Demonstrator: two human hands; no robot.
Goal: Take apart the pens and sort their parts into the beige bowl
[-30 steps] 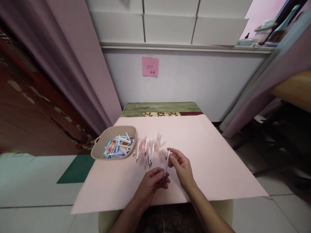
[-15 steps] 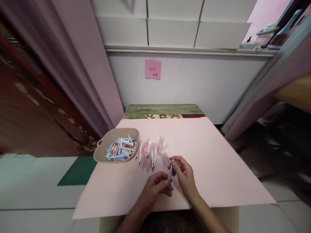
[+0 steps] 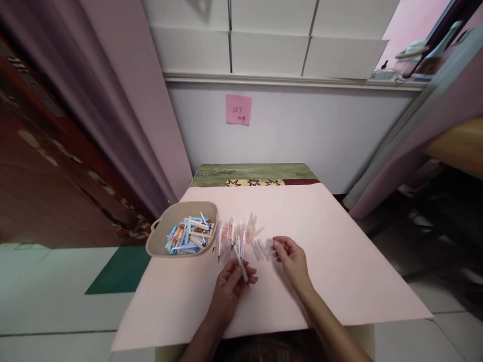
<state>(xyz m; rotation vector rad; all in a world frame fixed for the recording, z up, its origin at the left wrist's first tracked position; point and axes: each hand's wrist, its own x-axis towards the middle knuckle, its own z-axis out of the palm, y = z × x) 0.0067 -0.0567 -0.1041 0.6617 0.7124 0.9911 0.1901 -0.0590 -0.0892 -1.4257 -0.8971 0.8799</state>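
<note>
My left hand [image 3: 230, 287] is closed round a thin white pen [image 3: 240, 263] whose tip points up and left toward a loose pile of pens and clear caps [image 3: 236, 234] on the pink sheet [image 3: 320, 251]. My right hand [image 3: 290, 259] hovers just right of that pile, fingers curled in a pinch near a few clear caps [image 3: 261, 248]; what it pinches, if anything, is too small to make out. A beige tray [image 3: 160, 236] full of blue, white and orange pens sits left of the pile.
The pink sheet covers a small table with a green patterned edge [image 3: 252, 173] at the back. A white wall with a pink sticky note [image 3: 238, 109] stands behind. Purple curtains [image 3: 124, 100] hang at left and right. Tiled floor surrounds the table.
My hands have parted. The left hand has carried the white pen left toward the pile, and the right hand has let go of it and moved right and up beside the caps.
</note>
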